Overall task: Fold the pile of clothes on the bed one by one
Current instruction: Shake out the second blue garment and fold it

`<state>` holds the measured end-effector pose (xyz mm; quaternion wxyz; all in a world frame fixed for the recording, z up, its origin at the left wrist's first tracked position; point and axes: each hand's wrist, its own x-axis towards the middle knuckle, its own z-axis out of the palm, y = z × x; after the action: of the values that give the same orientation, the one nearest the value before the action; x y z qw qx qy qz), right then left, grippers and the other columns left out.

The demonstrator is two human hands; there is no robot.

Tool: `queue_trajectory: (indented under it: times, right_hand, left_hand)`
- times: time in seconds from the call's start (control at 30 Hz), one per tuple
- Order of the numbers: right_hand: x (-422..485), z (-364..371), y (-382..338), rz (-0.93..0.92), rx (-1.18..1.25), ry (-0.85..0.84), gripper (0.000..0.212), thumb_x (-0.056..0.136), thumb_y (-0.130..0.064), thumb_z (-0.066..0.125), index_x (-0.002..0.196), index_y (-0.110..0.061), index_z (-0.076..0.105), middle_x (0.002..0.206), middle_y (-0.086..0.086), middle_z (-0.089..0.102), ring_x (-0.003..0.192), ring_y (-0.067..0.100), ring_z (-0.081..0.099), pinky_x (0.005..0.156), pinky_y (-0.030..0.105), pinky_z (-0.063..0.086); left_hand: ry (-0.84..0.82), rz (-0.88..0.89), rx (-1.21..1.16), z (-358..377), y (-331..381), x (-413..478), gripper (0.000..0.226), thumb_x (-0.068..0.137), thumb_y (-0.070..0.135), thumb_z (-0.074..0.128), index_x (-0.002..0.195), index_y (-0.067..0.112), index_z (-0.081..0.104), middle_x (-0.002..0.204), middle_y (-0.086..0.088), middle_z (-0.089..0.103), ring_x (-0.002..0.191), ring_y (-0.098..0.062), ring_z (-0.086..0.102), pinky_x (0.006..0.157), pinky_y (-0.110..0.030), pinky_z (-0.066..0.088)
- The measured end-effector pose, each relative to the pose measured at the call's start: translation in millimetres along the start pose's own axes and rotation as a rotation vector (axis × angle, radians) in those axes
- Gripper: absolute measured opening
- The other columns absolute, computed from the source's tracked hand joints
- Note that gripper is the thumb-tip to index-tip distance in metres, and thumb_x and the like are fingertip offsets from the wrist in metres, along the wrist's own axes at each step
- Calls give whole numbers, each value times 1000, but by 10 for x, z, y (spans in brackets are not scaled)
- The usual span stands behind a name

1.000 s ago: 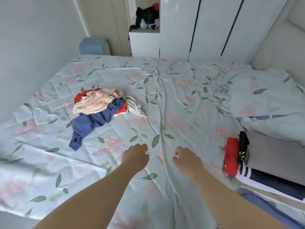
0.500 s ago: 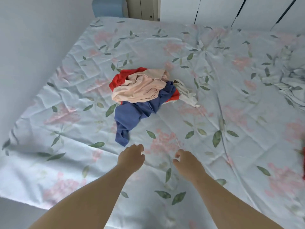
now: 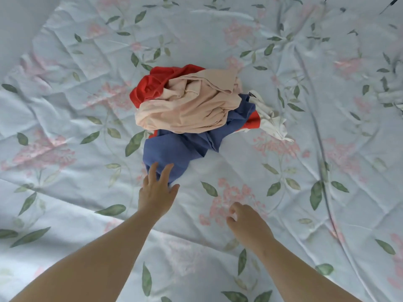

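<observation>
My left grip [image 3: 156,194] is released, its fingers [image 3: 152,174] stretched straight over the near end of the blue garment [image 3: 174,149]; whether they press the cloth I cannot tell; my right grip [image 3: 248,223] is loosely curled on nothing, above the bed [image 3: 65,149] and short of the clothes; so two grips and one pile [image 3: 218,136] on the flowered bed, in which I count four pieces: one blue at the near side, one peach garment [image 3: 189,105] on top, one red garment [image 3: 152,86] underneath, showing at far left and again at right, and one white garment [image 3: 270,118] trailing off the right edge; half a second ago both grips were curled and short of the blue cloth; since then the left has opened and reached it, the right has held back, and the pile fills more of my view.
</observation>
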<state>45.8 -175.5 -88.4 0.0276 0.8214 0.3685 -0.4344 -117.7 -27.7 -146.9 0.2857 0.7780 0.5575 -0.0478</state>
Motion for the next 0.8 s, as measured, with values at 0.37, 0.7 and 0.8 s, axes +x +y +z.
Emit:
queue_trajectory:
  times: [0.37,0.7,0.8]
  right_hand:
    - [177,-18,79,-5,93,50,30,99,-28,38,127,-24,46,124,-5,48,98,11,51,79,25,42]
    - [-528,-291,69,-71,222,114,27,98,-28,42,124,-23,47,127,-5,49,96,8,48,80,22,38]
    - [-809,-437,35,-99,266,150,24,98,-28,44,121,-24,48,125,-6,49,100,8,49,84,23,40]
  left_hand:
    - [-111,5,117,70,203,766,28,99,20,37,118,10,56,109,-14,61,91,-29,53,69,-33,36]
    - [208,176,-385,-578,505,-257,12,97,10,46,89,6,54,109,-1,49,100,-19,45,79,-19,31]
    - [202,114,-467,-973,724,-523,16,99,11,40,89,9,53,89,-2,54,84,-19,50,64,-17,34]
